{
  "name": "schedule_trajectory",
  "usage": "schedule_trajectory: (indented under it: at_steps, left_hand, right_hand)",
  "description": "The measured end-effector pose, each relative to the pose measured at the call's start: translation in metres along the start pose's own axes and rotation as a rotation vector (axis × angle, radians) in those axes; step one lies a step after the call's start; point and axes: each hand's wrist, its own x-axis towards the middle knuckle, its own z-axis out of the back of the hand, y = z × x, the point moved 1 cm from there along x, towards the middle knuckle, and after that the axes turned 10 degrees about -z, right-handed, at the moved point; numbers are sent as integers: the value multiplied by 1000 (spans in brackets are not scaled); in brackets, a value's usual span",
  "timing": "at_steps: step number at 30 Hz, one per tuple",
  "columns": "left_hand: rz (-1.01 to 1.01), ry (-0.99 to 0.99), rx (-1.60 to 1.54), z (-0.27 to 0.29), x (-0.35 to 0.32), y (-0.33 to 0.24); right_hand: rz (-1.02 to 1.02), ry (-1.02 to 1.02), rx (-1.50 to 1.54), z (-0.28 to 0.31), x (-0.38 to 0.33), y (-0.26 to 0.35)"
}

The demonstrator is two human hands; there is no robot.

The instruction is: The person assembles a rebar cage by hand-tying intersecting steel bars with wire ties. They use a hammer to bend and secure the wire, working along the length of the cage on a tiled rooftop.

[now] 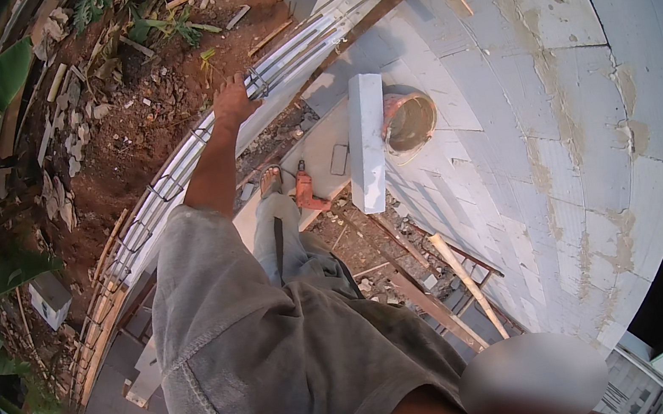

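Left hand [234, 101] is over the grey tied-steel rebar cage [168, 186] along the wall top, fingers partly bent; can't tell if it's a firm grip. Right hand out of view. Loose hold plus lopsided push could slide the cage off. Below: white rectangular block [366, 142] beside orange round bucket [425, 101], tip risk if bumped; red power drill [306, 190] near sandalled foot [269, 182], easily kicked.

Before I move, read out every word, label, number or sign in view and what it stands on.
No text can be read anywhere in this view.
Red-orange drill: too small and blurred to show any lettering.
Pale block at the far left: any marks are too small to read.
Steel bar frame, orange bucket and block wall: no lettering visible.
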Motion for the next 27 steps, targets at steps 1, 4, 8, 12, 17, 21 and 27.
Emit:
schedule_trajectory:
  at_steps: [1,4,8,12,17,21,27]
  left_hand:
    - [0,43,-32,0,7,2]
    - [-27,168,-83,6,21,8]
    - [-123,236,-57,19,24,11]
    - [-37,189,-134,30,16,7]
    - [-3,183,-108,33,17,4]
    - [11,203,-116,28,20,10]
    - [119,54,-243,9,12,5]
  right_hand:
    - [-2,6,-14,10,3,10]
    - [-17,17,-52,35,4,37]
    - [-14,24,-94,60,5,70]
    - [-14,25,-131,80,3,98]
    - [-16,32,-185,100,5,126]
    - [-23,53,-241,113,6,149]
    - [-16,71,-345,128,11,185]
